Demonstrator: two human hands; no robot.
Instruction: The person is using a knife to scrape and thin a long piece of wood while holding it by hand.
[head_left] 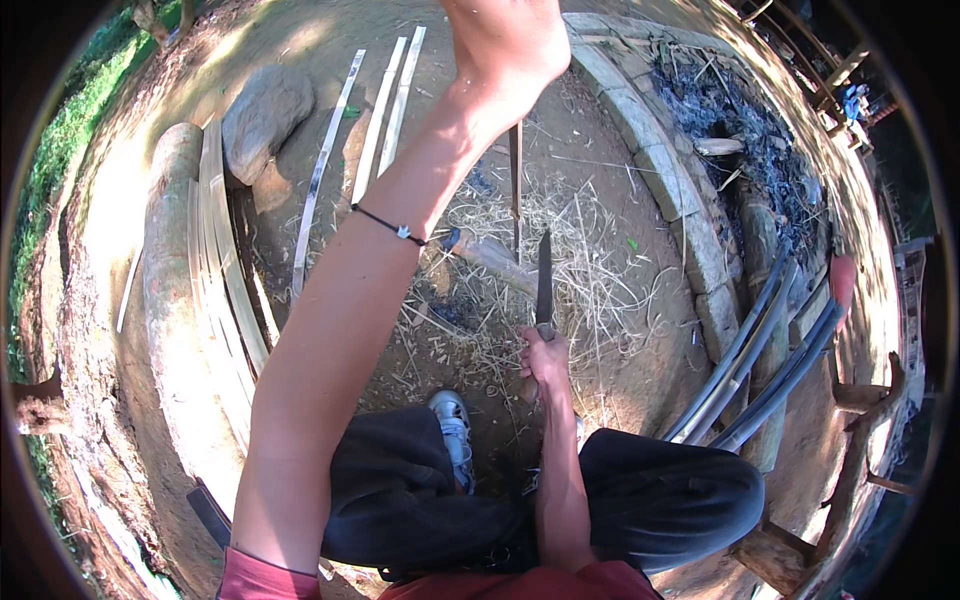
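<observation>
As your right hand (546,357) grips the knife (545,285) tip-outward, likely to spare your legs (690,495), your left hand (510,42) is raised out front, fingers out of frame so I can't tell its grasp, the thin brown strip (516,180) showing just beside the knife.

Strong daylight bleaches the ground (108,215) at the left almost white, and the left hand (510,45) is also overexposed. The middle stays in softer shade. The fisheye lens bends straight edges, and black corners enclose the round view.
</observation>
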